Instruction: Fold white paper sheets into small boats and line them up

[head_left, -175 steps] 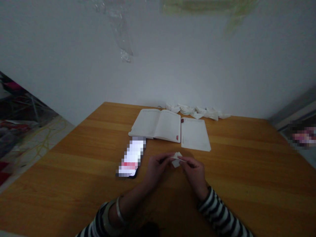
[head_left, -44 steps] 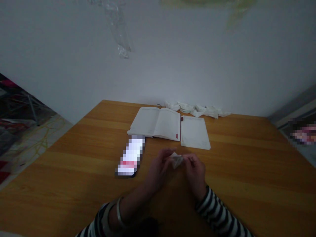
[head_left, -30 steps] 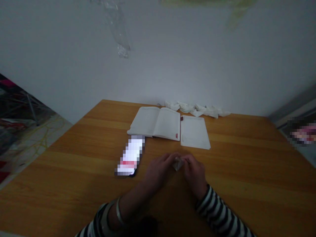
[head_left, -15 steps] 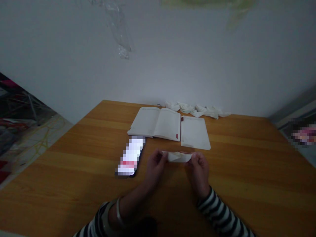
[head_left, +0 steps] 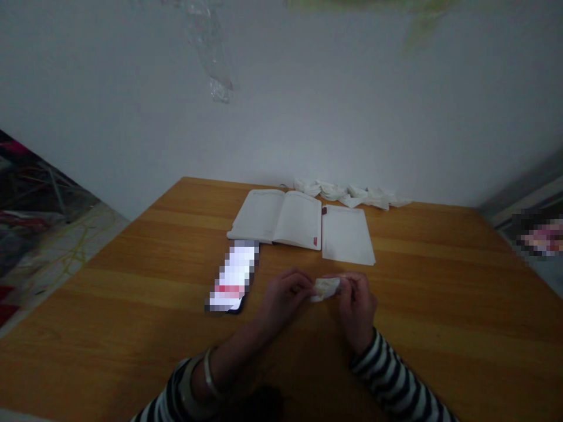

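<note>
Since the frame half a second ago, your left hand (head_left: 285,298) has come in toward the right one, and the white paper strip (head_left: 325,289), stretched nearly level then, now shows shorter and slanted. Nearest you: striped sleeves (head_left: 398,375) on both arms, bracelet (head_left: 208,375) on the left wrist. Your left hand pinches the strip's left end with the fingertips; your right hand (head_left: 358,302) grips its right end between thumb and curled fingers, covering that end. So the strip sits between your hands, long axis running side to side, left end a bit lower in view and right end higher. Neither hand is nearer, both touch it. It looks held up off the desk (head_left: 440,305), though you can't be sure how high. Left of your left hand, well apart from the strip, lies a phone (head_left: 233,275), screen lit but pixelated, its far end at the near edge of an open notebook (head_left: 259,217); touching or not, can't tell. Just right of the notebook, past your hands, a loose sheet (head_left: 347,234) lies flat. Farther back, a crumpled white band (head_left: 334,192) runs along the desk's far edge, against the wall (head_left: 352,105).
</note>
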Available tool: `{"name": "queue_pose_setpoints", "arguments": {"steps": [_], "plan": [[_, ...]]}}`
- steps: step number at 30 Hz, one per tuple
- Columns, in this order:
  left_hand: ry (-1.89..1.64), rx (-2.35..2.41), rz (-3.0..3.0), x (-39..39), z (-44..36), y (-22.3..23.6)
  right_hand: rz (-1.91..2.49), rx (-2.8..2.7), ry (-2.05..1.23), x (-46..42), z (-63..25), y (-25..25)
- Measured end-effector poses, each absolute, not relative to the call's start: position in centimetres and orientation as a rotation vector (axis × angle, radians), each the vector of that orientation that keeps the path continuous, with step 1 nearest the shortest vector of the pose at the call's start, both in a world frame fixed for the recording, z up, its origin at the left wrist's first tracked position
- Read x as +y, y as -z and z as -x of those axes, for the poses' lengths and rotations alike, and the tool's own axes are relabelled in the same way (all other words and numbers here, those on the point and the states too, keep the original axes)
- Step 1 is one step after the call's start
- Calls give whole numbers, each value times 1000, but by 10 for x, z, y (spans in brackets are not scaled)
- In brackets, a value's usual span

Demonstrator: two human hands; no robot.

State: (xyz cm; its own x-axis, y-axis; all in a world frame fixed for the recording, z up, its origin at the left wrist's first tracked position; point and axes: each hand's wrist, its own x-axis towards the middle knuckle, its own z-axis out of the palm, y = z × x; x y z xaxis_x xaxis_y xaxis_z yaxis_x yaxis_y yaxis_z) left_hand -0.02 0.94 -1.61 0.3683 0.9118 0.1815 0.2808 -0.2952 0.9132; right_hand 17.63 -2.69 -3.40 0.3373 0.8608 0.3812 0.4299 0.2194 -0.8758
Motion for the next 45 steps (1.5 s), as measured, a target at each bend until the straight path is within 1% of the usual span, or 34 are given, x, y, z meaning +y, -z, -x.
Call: {"name": "queue_pose_setpoints", "arguments": {"steps": [6,10,13,16,19,23,26,32,35,37,41,45], "plan": [[-778,1084,-1938,5,4,19,1394,-1176,-520,-23,-179,36],[-720,916,-1977,5,7,15,1352,-985,-676,-16,-183,41],[-724,925,-1909,9,7,13,1338,-886,-767,-13,-184,47],[-690,982,-1844,12,4,15,1338,-909,-725,-15,-180,47],[-678,1046,-1769,9,1,14,1358,-1053,-612,-21,-173,41],[-725,1038,-1702,1,-4,9,1382,-1209,-455,-28,-170,33],[-776,1029,-1675,0,-4,6,1330,-1189,-440,-28,-171,31],[-794,1081,-1589,4,-2,11,1220,-974,-716,-23,-167,31],[-797,1110,-1509,3,-2,12,1191,-945,-764,-23,-167,31],[-815,1094,-1429,3,-2,13,1176,-996,-784,-23,-170,30],[-859,1029,-1325,9,2,13,1143,-1262,-943,-20,-182,29],[-876,1089,-1386,14,4,15,1252,-1543,-901,-17,-185,31]]}}
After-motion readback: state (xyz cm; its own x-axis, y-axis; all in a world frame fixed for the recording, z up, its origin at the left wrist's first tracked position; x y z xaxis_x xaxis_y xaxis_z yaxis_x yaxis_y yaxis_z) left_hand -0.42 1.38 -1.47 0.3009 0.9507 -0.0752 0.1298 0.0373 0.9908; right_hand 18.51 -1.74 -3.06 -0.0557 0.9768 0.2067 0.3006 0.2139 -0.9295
